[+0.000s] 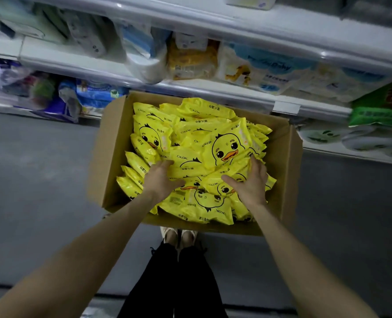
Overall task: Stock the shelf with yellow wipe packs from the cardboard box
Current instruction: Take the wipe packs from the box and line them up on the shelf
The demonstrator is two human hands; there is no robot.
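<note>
Yellow wipe packs [227, 143]: duck-printed film pouches heaped loose in the cardboard box [112, 145], some flat, some on edge along its left wall
Location: box open on the grey floor [41, 180], its far end just under the lowest shelf [213, 91] edge
Left hand [160, 177]: laid on the heap near the middle, fingers fairly straight and pressing a pack, thumb spread toward the other hand
Right hand [251, 182]: on the heap's right side, thumb spread wide, fingertips sunk among the packs; whether they curl round one cannot be told
Probable step: gathering several packs between the two hands
Risk, slipping: glossy pouches overlap at odd angles, so a bundle squeezed only from the sides would likely shed its middle packs to the floor
Risk, snagging: the shelf edge overhangs the box's far end and could knock a rising armful
Risk, misplacing: blurred yellow goods [190, 60] on the tier above suggest the target slot, though the match is uncertain
Count, boxes: one
Count, hands: two, both on the heap
Count, packs: more than twenty visible; overlap prevents an exact total
Count, shelf tiers: three edges in view
Count, shoes [179, 235]: two, just behind the box
</note>
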